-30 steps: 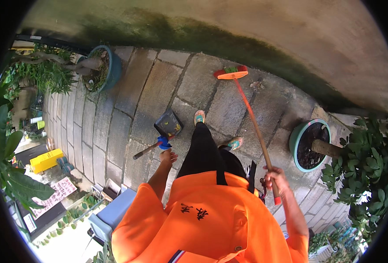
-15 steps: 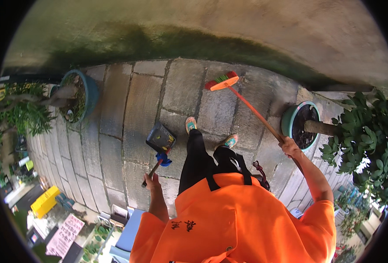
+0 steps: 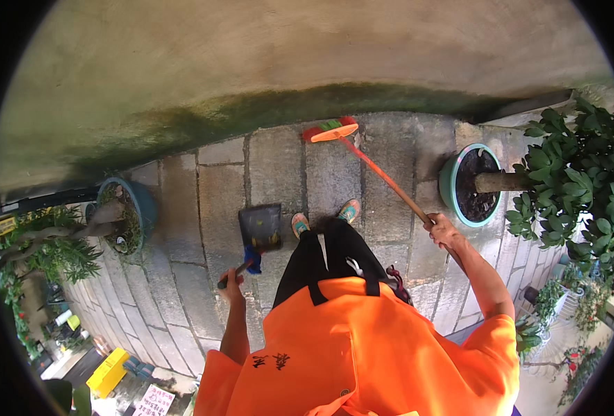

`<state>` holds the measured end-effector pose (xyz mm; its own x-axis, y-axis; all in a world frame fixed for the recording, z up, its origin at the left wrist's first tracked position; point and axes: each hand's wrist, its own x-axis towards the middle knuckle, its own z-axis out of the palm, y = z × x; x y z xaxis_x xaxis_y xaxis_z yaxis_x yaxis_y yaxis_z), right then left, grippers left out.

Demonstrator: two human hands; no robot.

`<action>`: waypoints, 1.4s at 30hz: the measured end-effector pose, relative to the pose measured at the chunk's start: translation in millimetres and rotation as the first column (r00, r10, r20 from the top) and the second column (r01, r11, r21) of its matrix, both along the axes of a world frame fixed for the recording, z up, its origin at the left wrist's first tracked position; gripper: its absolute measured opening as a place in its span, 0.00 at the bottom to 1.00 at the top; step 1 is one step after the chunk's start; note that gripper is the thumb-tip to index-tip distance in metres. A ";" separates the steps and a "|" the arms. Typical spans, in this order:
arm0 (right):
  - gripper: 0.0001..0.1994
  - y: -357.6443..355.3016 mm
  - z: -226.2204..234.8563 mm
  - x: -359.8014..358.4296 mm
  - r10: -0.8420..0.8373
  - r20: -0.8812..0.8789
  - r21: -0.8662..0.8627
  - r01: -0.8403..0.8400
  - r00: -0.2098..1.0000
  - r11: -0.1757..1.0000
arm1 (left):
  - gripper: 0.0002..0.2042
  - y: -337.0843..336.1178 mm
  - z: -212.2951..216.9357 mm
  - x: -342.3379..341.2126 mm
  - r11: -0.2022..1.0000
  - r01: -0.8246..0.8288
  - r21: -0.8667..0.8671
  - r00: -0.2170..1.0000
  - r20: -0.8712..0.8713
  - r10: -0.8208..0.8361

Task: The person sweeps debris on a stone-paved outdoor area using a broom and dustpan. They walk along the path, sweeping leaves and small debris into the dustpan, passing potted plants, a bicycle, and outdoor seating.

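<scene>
**Broom and dustpan in hand on stone paving beside wall**

The right hand (image 3: 443, 229) is closed in a full grip around the upper part of the broom handle (image 3: 383, 177), an orange-red shaft that slants up and to the left across the paving (image 3: 189, 208). The broom head (image 3: 330, 130), orange with red and green bristles, sits on the far stone slabs, close to the dark green-stained foot of the wall (image 3: 286, 55).

The left hand (image 3: 231, 281) is closed around the dark handle of a dustpan (image 3: 260, 227). The pan is dark, with a blue fitting where handle meets pan, and it lies low over the paving just left of the person's feet. The two shoes (image 3: 324, 218) stand between dustpan and broom handle.

A teal planter (image 3: 451, 191) with a trunk and leafy shrub stands at the right, near the right hand. A second teal planter (image 3: 144, 208) stands at the left, well apart from the dustpan. The person wears an orange top (image 3: 362, 347).
</scene>
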<state>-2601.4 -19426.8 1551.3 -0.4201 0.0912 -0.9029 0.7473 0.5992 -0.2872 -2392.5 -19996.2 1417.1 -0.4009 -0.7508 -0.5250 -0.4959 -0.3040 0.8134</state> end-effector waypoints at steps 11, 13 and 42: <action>0.17 58.9 42.2 64.1 -0.331 -0.031 -0.038 0.329 0.943 0.943 | 0.05 65.9 27.8 -203.1 0.632 0.731 -0.257 0.645 -0.046 -0.763; 0.19 55.7 39.6 73.8 -0.380 -0.042 -0.018 0.379 0.924 0.925 | 0.05 80.9 23.0 -246.7 0.510 0.791 -0.339 0.531 -0.034 -0.846; 0.18 -198.7 42.2 80.3 -0.815 -0.135 -0.200 0.791 0.563 0.579 | 0.10 107.7 -60.8 -464.4 0.266 0.915 -0.302 0.283 0.013 -0.959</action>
